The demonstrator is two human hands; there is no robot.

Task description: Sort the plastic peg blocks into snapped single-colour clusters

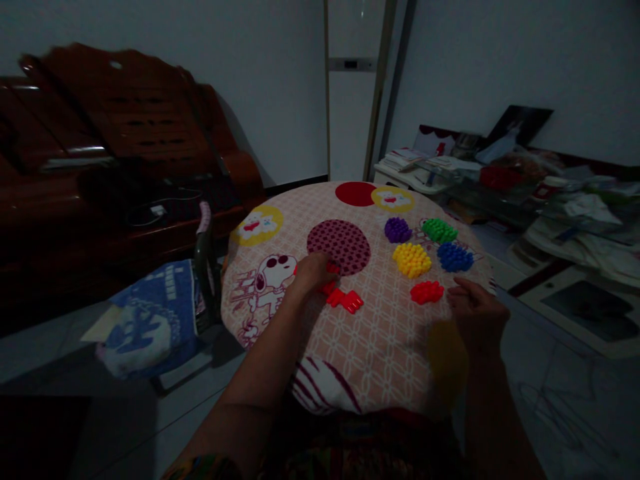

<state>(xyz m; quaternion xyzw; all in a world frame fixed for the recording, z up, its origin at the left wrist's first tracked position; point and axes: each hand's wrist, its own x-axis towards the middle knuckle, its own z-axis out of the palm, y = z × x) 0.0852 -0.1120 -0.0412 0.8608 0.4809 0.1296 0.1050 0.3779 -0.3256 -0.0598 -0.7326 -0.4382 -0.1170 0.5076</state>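
Observation:
My left hand is closed over red plastic pieces on the round table, its fingers curled down at one of them. Joined red pieces with finger-like prongs stick out to the right of it. My right hand hovers by the table's right edge, index finger partly stretched and nothing visible in it. Just left of its fingertips lies a small red pile of plastic pieces. Beyond that sit a yellow pile, a blue pile, a purple pile and a green pile.
A patterned cloth covers the round table. At the left stand a chair with a blue cloth and a dark wooden sofa. To the right is a cluttered glass-topped cabinet. The room is dim.

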